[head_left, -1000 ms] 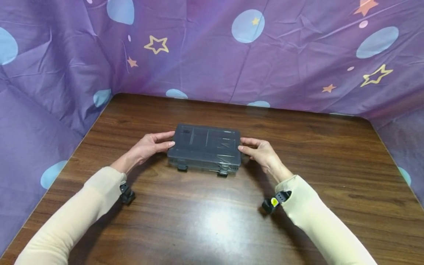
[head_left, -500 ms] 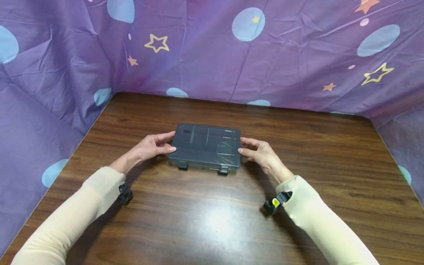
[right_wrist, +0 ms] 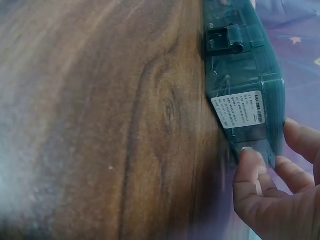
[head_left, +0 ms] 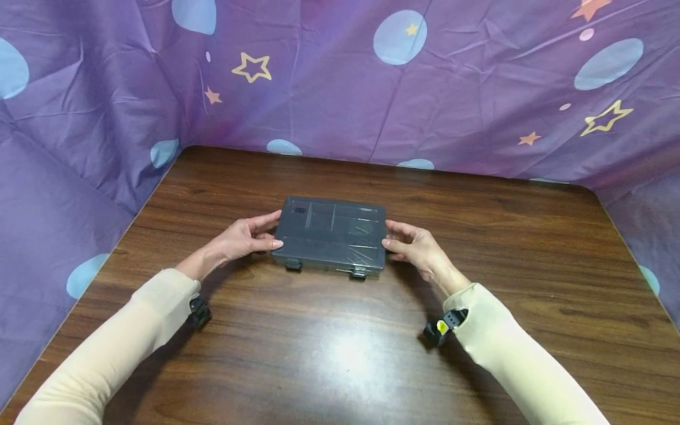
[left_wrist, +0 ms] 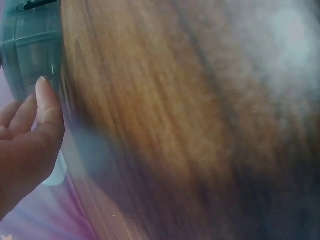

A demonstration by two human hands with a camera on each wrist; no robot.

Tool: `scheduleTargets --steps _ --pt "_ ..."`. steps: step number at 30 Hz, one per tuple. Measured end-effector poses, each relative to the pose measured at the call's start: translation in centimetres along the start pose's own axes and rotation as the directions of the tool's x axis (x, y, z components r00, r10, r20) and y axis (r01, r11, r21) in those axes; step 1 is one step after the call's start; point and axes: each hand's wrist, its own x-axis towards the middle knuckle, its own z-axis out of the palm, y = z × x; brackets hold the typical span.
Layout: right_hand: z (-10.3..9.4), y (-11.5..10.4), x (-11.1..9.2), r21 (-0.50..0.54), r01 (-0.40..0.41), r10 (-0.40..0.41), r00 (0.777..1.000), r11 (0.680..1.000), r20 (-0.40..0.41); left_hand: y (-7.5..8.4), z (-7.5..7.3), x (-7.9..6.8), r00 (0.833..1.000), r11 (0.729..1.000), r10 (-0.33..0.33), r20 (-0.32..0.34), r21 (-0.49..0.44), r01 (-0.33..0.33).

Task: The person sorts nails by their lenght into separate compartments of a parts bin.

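A dark, see-through plastic compartment box (head_left: 332,233) lies on the brown wooden table (head_left: 297,342), lid down, its two front latches towards me. My left hand (head_left: 239,236) holds its left end, the thumb at the lid's edge and the fingers further back. At the right end my right hand (head_left: 422,248) grips in the same manner. In the left wrist view, the thumb of the left hand (left_wrist: 30,135) touches the box's corner (left_wrist: 37,55). A white printed label (right_wrist: 238,110) shows on the box's right end in the right wrist view, just above the right hand (right_wrist: 275,195).
A purple cloth (head_left: 329,94) with stars and blue spots hangs behind the table and at its sides. Wood surface surrounds the box, with a bright glare patch (head_left: 353,354) near me. Each wrist carries a black camera.
The box's lid has tipped slightly towards me, and less of its front side shows. Both thumbs have shifted a little nearer the front edge. The hands stay at the two ends.
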Motion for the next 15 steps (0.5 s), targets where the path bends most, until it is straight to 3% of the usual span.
scheduleTargets --steps 6,15 --pt "0.28 0.14 -0.22 -0.001 -0.007 0.007 1.0 1.0 0.001 -0.14 0.11 -0.23 1.0 1.0 0.015 0.007 0.0 -0.015" --pt "0.98 0.2 -0.54 -0.056 0.053 -0.057 0.996 0.997 -0.071 0.01 0.84 -0.68 0.997 0.997 0.076 -0.034 -0.022 -0.077"
